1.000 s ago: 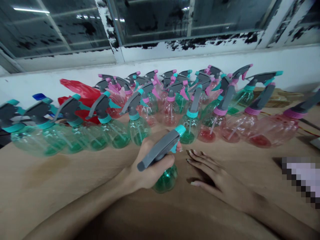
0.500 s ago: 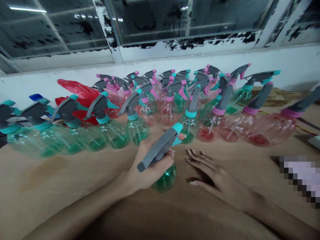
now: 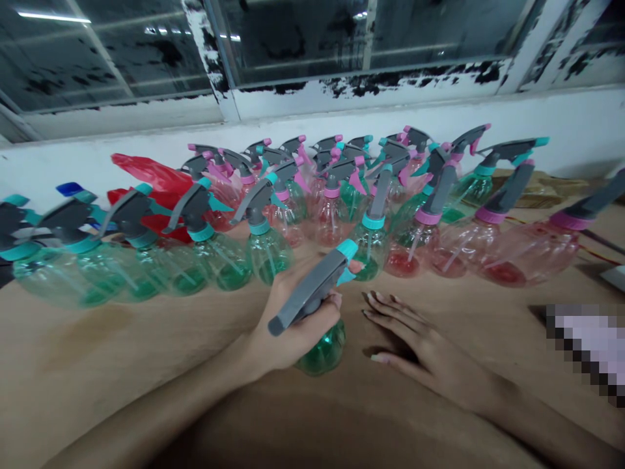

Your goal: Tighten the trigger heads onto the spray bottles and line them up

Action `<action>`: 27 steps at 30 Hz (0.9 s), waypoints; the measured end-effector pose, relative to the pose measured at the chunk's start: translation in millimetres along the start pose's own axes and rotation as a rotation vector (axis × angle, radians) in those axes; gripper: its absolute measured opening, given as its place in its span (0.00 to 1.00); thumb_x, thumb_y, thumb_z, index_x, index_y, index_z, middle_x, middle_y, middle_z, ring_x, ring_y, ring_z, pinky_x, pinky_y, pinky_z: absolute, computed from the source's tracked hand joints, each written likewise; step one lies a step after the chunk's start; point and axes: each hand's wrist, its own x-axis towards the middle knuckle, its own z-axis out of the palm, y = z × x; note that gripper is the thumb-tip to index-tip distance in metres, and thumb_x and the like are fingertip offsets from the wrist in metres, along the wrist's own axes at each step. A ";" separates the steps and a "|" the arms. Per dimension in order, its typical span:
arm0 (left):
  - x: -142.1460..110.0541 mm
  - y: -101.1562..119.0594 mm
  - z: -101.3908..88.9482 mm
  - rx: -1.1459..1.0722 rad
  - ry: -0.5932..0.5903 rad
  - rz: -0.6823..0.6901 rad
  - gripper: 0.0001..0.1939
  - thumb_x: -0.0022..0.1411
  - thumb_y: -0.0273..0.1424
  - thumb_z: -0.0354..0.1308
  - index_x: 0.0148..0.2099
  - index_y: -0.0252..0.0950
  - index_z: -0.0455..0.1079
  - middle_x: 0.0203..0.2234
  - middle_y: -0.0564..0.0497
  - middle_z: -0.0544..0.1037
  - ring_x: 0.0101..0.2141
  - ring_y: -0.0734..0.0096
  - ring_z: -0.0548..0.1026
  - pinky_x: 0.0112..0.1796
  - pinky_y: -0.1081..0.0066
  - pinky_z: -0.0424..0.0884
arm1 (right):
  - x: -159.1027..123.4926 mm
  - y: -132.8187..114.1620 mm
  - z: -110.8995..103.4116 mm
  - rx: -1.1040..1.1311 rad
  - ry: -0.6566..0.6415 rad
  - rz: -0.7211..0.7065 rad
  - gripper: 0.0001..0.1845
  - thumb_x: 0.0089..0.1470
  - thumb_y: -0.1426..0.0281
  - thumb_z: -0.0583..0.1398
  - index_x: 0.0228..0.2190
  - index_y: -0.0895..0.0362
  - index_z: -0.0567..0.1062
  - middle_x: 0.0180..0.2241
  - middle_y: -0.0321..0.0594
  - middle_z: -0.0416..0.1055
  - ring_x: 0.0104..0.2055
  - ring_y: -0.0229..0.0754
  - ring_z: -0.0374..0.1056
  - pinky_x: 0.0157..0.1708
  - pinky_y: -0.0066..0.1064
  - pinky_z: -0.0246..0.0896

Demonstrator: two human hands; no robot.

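My left hand point(image 3: 297, 326) is wrapped round the neck of a green spray bottle point(image 3: 325, 352) at the middle of the table. The bottle's grey head with a turquoise nozzle shows above the fingers, pointing away to the right; its collar is hidden by the hand. To the right, my right hand point(image 3: 410, 339) rests palm down on the wood, fingers stretched out and slightly apart, holding nothing. Just beyond the hands stand another green spray bottle point(image 3: 371, 244) with a turquoise collar and a pink spray bottle point(image 3: 407, 251) with a pink collar.
Several green spray bottles point(image 3: 229, 260) line the left, several pink ones point(image 3: 517, 254) the right, with more crowded behind. A red plastic bag point(image 3: 156, 179) lies back left. Brown packaging point(image 3: 532, 187) sits back right, near a blurred-out object point(image 3: 590, 339). A white wall point(image 3: 97, 153) with windows closes the back.
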 end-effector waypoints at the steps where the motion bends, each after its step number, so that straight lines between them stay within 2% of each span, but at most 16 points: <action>1: 0.0 0.1 -0.3 0.004 0.002 0.001 0.16 0.51 0.21 0.50 0.41 0.36 0.71 0.29 0.51 0.73 0.30 0.69 0.72 0.37 0.69 0.69 | 0.0 -0.1 0.1 -0.003 -0.001 0.000 0.30 0.56 0.59 0.54 0.58 0.50 0.57 0.60 0.40 0.56 0.62 0.48 0.49 0.58 0.50 0.49; 9: -0.6 -1.3 0.3 0.017 -0.004 -0.011 0.15 0.52 0.24 0.50 0.41 0.40 0.71 0.30 0.52 0.74 0.31 0.69 0.72 0.37 0.70 0.69 | -0.3 -0.4 0.0 -0.047 -0.029 0.003 0.30 0.56 0.58 0.54 0.58 0.52 0.57 0.60 0.39 0.54 0.62 0.45 0.47 0.60 0.47 0.47; 20: 0.0 -0.6 -0.7 0.020 -0.025 -0.001 0.15 0.54 0.23 0.49 0.43 0.37 0.70 0.34 0.50 0.75 0.33 0.69 0.72 0.40 0.69 0.69 | -0.7 2.1 1.4 -0.024 -0.005 -0.004 0.30 0.56 0.58 0.54 0.58 0.51 0.57 0.60 0.39 0.56 0.62 0.47 0.49 0.59 0.48 0.49; 27: 0.0 -1.4 1.1 0.015 -0.002 -0.006 0.16 0.52 0.22 0.50 0.42 0.38 0.70 0.30 0.51 0.73 0.32 0.68 0.71 0.37 0.68 0.70 | -0.1 0.3 0.4 -0.020 -0.004 0.005 0.30 0.55 0.58 0.54 0.58 0.51 0.57 0.60 0.39 0.56 0.62 0.47 0.49 0.59 0.48 0.49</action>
